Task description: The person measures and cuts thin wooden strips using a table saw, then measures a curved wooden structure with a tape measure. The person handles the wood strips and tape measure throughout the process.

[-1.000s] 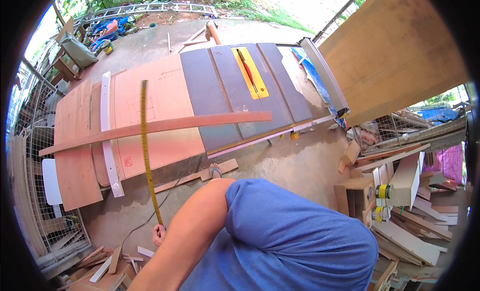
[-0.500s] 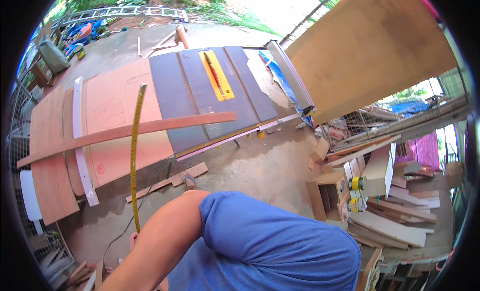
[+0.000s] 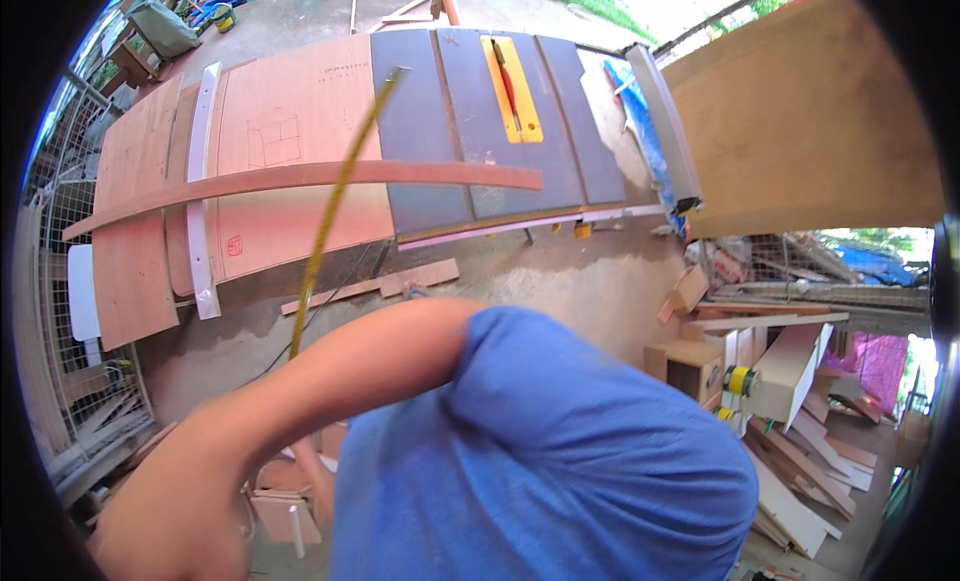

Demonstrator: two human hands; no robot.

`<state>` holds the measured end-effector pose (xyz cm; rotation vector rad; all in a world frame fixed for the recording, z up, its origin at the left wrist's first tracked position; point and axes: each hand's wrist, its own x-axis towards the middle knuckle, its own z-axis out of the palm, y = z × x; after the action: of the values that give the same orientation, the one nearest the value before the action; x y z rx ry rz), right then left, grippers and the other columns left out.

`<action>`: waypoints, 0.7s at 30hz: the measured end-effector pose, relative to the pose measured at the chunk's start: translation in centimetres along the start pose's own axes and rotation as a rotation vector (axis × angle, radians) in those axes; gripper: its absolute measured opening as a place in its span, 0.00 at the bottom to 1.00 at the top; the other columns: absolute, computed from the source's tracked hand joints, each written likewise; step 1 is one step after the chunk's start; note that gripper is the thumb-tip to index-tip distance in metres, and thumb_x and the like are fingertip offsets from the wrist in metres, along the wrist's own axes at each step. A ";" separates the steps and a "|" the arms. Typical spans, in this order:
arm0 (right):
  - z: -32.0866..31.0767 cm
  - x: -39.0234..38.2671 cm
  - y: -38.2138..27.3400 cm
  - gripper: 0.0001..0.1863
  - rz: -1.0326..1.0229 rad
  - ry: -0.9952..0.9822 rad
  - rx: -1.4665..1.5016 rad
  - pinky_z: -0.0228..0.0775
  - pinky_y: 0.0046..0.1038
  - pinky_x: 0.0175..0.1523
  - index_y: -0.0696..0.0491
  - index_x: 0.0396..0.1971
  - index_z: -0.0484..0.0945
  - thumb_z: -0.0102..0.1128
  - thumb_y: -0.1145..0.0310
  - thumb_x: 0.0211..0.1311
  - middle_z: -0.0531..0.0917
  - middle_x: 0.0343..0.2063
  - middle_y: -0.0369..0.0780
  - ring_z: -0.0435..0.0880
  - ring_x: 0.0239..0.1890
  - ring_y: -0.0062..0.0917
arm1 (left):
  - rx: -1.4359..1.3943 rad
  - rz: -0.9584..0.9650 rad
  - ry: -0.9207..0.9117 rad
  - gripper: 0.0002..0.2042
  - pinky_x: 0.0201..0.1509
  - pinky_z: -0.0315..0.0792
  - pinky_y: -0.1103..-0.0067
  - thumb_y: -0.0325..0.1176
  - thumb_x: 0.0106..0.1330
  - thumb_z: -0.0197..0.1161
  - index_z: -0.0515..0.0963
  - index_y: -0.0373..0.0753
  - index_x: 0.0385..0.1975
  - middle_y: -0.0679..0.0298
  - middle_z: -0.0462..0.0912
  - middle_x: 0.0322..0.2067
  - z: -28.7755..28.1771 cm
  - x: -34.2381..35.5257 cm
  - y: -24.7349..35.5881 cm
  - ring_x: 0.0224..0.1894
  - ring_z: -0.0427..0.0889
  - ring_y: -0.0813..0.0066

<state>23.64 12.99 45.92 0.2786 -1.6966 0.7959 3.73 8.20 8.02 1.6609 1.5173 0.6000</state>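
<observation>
From my remote station I found the yellow tape blade drawn out at a slant, its lower end passing out of sight behind the bare arm and its free tip, as seen, over the grey worktop, just beside the edge of the pinkish plywood panel. The blade crossed in front of the long reddish wooden strip; whether the two touched I could not establish. No tape case was visible. I could not tell the state of the left hand, as the blurred arm ran off at lower left with no finger clearly made out, nor could I identify the right hand, so I recorded no grip for either. I judged the blade light, thin and springy, stiff enough to stand out unsupported but liable to kink if pressed sideways; its face was probably slippery and its edges sharp, and the proper hold was at the case end. I rated the strip rigid, moderate in weight and awkward for its length; it lay across the panel, the white bar and part of the worktop, and its long edges offered a sound hold near the middle, clear of the yellow insert
</observation>
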 end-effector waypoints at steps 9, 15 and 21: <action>-9.8 -34.9 -20.9 0.21 1.080 0.791 -1.712 0.72 0.37 0.45 0.56 0.43 0.73 0.77 0.63 0.62 0.75 0.38 0.44 0.76 0.41 0.39 | 0.425 0.407 -0.280 0.08 0.51 0.75 0.64 0.32 0.68 0.67 0.85 0.34 0.37 0.53 0.87 0.37 0.9 12.0 14.4 0.42 0.84 0.52; -12.0 -47.8 -29.3 0.24 1.405 1.540 -1.587 0.79 0.32 0.50 0.60 0.44 0.69 0.79 0.72 0.58 0.68 0.46 0.44 0.73 0.49 0.32 | 0.575 0.595 -0.483 0.08 0.50 0.76 0.65 0.33 0.67 0.67 0.85 0.34 0.37 0.52 0.87 0.37 7.0 22.2 22.1 0.42 0.85 0.54; -13.3 -53.5 -27.4 0.23 1.202 1.783 -1.646 0.82 0.30 0.42 0.60 0.37 0.71 0.81 0.73 0.53 0.73 0.42 0.43 0.77 0.40 0.29 | 0.647 0.670 -0.582 0.09 0.48 0.77 0.67 0.34 0.67 0.67 0.86 0.34 0.39 0.54 0.88 0.36 11.3 30.5 25.3 0.40 0.87 0.58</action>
<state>65.02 -10.87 7.03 -2.0541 -0.0845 -0.0678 32.91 35.89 16.80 2.5821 0.7309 -0.1036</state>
